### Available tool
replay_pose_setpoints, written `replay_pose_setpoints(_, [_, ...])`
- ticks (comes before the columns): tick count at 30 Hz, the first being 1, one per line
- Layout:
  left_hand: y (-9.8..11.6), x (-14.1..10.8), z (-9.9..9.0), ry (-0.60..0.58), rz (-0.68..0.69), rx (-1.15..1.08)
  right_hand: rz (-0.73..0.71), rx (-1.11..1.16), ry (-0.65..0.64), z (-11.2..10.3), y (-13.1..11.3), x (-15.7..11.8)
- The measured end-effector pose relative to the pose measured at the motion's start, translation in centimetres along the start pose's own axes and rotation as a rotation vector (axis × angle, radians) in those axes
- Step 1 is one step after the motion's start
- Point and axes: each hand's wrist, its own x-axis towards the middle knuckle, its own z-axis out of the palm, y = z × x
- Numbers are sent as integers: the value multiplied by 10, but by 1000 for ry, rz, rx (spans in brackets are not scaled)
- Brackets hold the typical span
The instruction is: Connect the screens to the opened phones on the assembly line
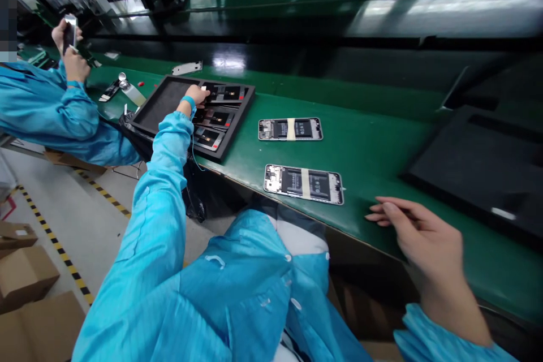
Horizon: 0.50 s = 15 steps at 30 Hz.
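My left hand [197, 94] reaches into a black tray [250, 99], its fingers closed at the left end of a dark, flat phone screen [227, 93] in the far row. More such screens [217, 119] with red tabs lie nearer in the tray. To the right, two opened phone bodies rest on the green bench: a far one [280, 129] and a near one [292, 182], each with a pale strip across its battery. My right hand [428, 237] hovers by the bench edge, right of the near phone body, fingers loosely stretched and nothing visible in them.
A second dark tray [479, 164] sits on the bench at right, blurred. At left, a co-worker in a blue sleeve [85, 119] holds a phone [70, 33]. A bottle [131, 90] and a pale flat plate [186, 68] are by the tray. Cardboard boxes [27, 277] stand on the floor.
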Motion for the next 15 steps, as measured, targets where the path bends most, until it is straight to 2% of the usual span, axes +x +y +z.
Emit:
replay_pose_setpoints(3, [3, 7, -7, -25, 39, 211, -10, 12, 19, 0, 6, 1])
replay_pose_setpoints(6, [0, 10, -9, -72, 134, 360, -1, 26, 27, 0, 10, 2])
replay_pose_setpoints(15, [-15, 18, -13, -230, 386, 606, 3, 28, 26, 1, 13, 5])
